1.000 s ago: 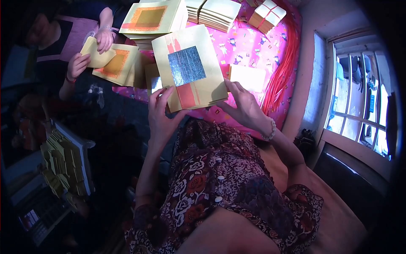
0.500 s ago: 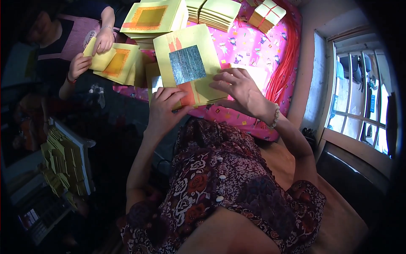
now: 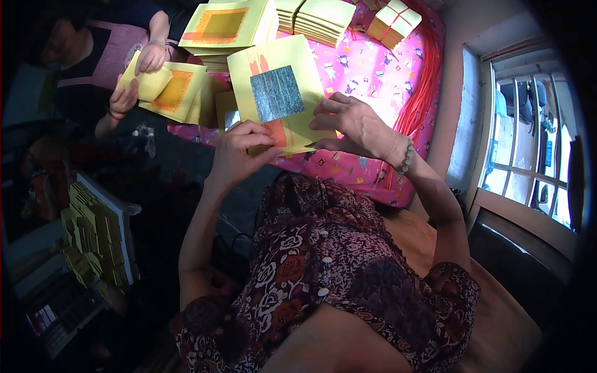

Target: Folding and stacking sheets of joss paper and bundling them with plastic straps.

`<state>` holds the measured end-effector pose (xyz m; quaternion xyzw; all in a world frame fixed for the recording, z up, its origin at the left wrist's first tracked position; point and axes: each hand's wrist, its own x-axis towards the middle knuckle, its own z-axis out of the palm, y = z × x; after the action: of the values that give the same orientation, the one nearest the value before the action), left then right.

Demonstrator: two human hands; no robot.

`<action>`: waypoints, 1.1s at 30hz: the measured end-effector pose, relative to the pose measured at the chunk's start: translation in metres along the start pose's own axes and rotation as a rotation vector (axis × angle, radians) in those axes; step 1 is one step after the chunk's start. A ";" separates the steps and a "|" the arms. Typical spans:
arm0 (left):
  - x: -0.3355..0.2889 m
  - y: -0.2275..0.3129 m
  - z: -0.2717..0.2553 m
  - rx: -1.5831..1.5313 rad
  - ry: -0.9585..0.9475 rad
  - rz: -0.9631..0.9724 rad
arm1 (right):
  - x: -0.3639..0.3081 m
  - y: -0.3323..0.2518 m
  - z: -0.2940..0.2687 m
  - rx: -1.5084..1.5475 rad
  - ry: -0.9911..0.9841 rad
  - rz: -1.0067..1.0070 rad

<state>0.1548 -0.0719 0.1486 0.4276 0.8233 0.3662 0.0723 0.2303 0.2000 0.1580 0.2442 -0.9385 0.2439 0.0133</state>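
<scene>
A yellow sheet of paper (image 3: 308, 65) with a dark silver square and orange streaks lies on top of other yellow sheets in front of me. My left hand (image 3: 239, 152) grips its near left edge, thumb below and fingers bent over the orange patch. At the near right edge, my right hand (image 3: 357, 129) has its fingers curled on the paper and its thumb at the rim. Between the hands the near edge looks slightly lifted. Partly hidden behind my left hand is another yellow sheet with a silver patch (image 3: 232, 118).
A pink patterned cloth (image 3: 348, 65) covers the table. Stacks of yellow paper (image 3: 227, 25), a tied bundle (image 3: 393, 25) and red strands (image 3: 423, 81) lie on it. At left a co-worker's hands (image 3: 149, 57) handle yellow paper. More paper piles (image 3: 93, 230) stand at lower left; a barred window (image 3: 528, 137) is at right.
My left fingers have drawn back toward the near edge, and my right thumb has come up to the paper's rim. The co-worker's lower hand has shifted slightly on their paper.
</scene>
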 end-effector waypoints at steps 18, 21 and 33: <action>0.005 0.000 -0.002 0.067 0.010 0.111 | 0.004 0.000 -0.003 0.096 0.044 -0.036; 0.010 -0.001 -0.004 -0.027 -0.052 0.038 | 0.005 0.003 -0.002 0.085 0.027 -0.033; 0.016 0.001 -0.011 0.010 -0.066 0.172 | 0.014 0.011 0.004 -0.121 0.106 -0.152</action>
<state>0.1405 -0.0652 0.1610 0.5091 0.7825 0.3525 0.0656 0.2134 0.2000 0.1515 0.3001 -0.9283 0.1976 0.0960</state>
